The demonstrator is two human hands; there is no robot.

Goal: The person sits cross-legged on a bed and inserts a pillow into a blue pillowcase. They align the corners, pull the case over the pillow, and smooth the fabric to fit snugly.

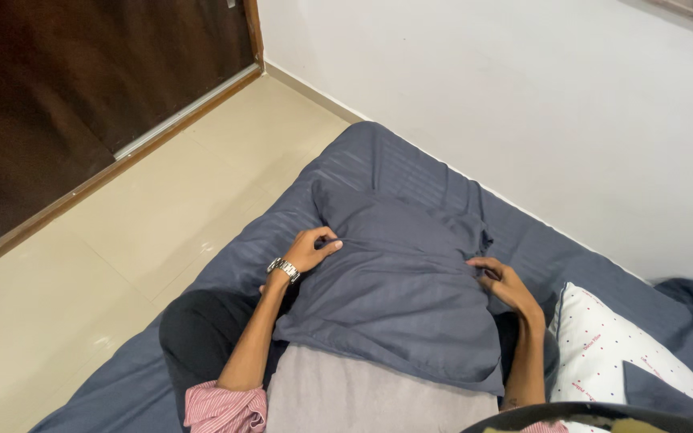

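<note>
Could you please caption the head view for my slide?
Both hands, left hand and right hand, grip a slate-blue striped fabric pillowcase on a matching bed sheet.

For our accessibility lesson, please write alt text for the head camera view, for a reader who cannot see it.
A person's left hand and right hand grip the two sides of a dark blue pillow resting on their lap, on a bed with a matching sheet. A white dotted pillow lies to the right; beige floor is left.

Pillowcase [403, 281]: slate-blue cloth, faint woven stripes, soft sheen, wrinkled. Bed sheet [411, 172]: same striped cloth. Wristwatch [283, 268]: shiny metal band. Near-right pillow [603, 353]: white matt cloth, dotted. Floor [146, 232]: smooth glossy tile. Far-left door [66, 88]: dark polished wood.
</note>
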